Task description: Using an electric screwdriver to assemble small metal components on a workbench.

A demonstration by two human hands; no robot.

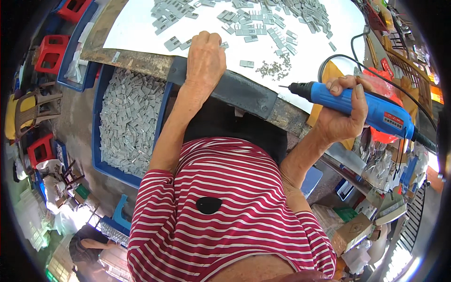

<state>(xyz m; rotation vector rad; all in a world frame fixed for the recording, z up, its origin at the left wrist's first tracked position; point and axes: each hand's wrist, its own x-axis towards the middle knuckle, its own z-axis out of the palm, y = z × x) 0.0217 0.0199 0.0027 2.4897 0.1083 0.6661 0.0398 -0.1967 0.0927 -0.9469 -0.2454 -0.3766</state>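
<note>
Right grip wrapped round blue cylindrical plastic power screwdriver, bit near loose tiny brownish metal screws on white-covered table; low swing could scatter them. Left grip at flat grey rectangular plates; pinch hidden, can't tell. Sleeve-side nudge could knock one off.
</note>
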